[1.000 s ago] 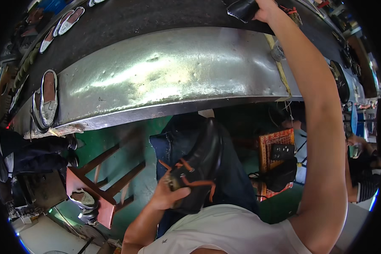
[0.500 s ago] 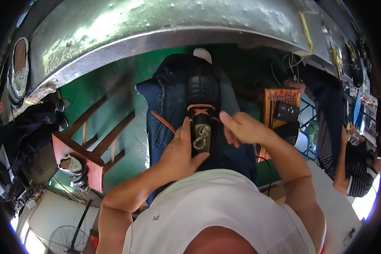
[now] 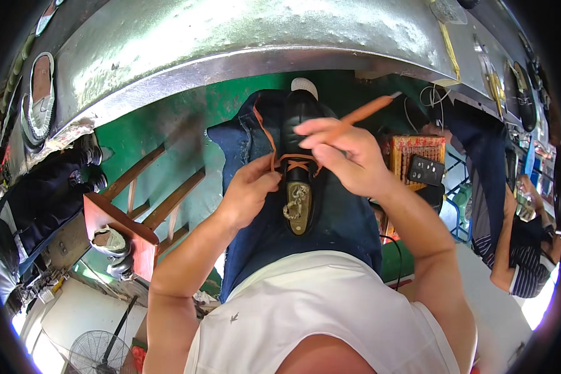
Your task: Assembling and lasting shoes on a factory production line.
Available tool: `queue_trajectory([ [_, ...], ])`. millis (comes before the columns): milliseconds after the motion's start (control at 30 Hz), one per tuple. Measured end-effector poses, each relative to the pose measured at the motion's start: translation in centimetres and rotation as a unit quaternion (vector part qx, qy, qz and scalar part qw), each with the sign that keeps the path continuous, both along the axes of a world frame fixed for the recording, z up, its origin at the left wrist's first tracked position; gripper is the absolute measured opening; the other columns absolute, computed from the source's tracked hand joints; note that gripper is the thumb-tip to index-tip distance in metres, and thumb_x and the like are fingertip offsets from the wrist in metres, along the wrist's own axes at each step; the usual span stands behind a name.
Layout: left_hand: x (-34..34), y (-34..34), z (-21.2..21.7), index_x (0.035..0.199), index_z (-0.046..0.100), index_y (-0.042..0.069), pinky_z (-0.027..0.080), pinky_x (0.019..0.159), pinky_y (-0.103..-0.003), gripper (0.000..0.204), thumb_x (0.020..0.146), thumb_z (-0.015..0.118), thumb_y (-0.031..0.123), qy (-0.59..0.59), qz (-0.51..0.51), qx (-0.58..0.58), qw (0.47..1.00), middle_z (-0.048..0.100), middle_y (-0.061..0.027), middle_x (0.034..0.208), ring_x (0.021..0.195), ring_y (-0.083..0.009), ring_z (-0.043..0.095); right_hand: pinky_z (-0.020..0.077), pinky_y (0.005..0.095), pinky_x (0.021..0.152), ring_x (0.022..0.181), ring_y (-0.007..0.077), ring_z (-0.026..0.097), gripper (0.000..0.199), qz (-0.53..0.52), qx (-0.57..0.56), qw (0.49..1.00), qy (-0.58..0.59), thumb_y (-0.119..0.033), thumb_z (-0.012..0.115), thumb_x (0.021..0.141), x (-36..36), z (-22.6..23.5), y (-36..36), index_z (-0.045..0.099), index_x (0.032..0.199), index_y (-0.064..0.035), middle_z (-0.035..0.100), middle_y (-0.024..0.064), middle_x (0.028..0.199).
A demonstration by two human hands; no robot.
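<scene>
A black shoe (image 3: 304, 118) rests on my lap, toe pointing away. Inside it sits a shoe last (image 3: 299, 206), with a dull brass-coloured top and a loop of chain or cord on it. Orange-brown lacing crosses the shoe's opening. My left hand (image 3: 255, 187) pinches one lace (image 3: 265, 128) at the shoe's left side, and its loose end curves away over the denim. Raised above the right side, my right hand (image 3: 349, 153) holds an orange-brown lace end (image 3: 368, 111) with a pale tip. Its fingers hide part of the shoe.
Dark denim (image 3: 243, 237) covers my lap. Ahead runs a metal workbench (image 3: 230, 37). At left lies an overturned wooden stool (image 3: 121, 227) with a shoe on it; a fan (image 3: 96, 352) stands behind. A woven-topped seat (image 3: 402, 149) holds a black device (image 3: 426, 169). Another person (image 3: 530, 249) sits at far right.
My left hand has moved up from beside the last to the left lace. My right hand has lifted and swung inward over the shoe, drawing its lace up. The left lace now points away.
</scene>
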State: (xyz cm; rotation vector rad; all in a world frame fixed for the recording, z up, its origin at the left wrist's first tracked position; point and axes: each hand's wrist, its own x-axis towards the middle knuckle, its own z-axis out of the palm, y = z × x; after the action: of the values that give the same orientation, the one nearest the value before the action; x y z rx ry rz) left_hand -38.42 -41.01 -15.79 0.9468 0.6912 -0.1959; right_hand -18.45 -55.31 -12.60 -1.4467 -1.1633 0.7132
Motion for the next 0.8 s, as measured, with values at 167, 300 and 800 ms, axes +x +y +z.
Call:
queue_trajectory([
  [167, 2.0, -1.9, 0.0, 0.131, 0.058, 0.001, 0.045, 0.102, -0.034, 0.043, 0.092, 0.071, 0.015, -0.095, 0.009, 0.189, 0.977, 0.056, -0.0090, 0.127, 0.116, -0.0170, 0.056, 0.0557, 0.0345, 0.085, 0.095, 0.0273, 0.072, 0.023, 0.158, -0.070, 0.984, -0.040, -0.016, 0.063, 0.098, 1.3, -0.3, 6.3, 0.073, 0.102, 0.0045, 0.072, 0.0182, 0.113],
  [300, 4.1, 0.1, -0.4, 0.127, 0.061, 0.001, 0.049, 0.093, -0.030, 0.032, 0.099, 0.065, 0.017, -0.143, -0.074, 0.182, 0.970, 0.064, -0.0069, 0.115, 0.107, -0.0150, 0.060, 0.0565, 0.0346, 0.078, 0.089, 0.0247, 0.073, 0.031, 0.236, -0.165, 0.958, 0.002, -0.025, 0.063, 0.099, 2.3, -1.3, 8.3, 0.072, 0.105, 0.0044, 0.075, 0.0181, 0.102],
  [800, 4.5, 4.7, -1.0, 0.109, 0.074, -0.003, 0.056, 0.086, -0.031, 0.019, 0.091, 0.073, 0.002, -0.209, -0.155, 0.046, 0.965, 0.074, -0.0093, 0.102, 0.096, -0.0206, 0.070, 0.0527, 0.0298, 0.052, 0.071, 0.0135, 0.068, 0.026, 0.045, -0.384, 0.895, 0.222, -0.013, 0.048, 0.104, 2.3, 0.6, 2.1, 0.063, 0.117, 0.0036, 0.072, 0.0147, 0.099],
])
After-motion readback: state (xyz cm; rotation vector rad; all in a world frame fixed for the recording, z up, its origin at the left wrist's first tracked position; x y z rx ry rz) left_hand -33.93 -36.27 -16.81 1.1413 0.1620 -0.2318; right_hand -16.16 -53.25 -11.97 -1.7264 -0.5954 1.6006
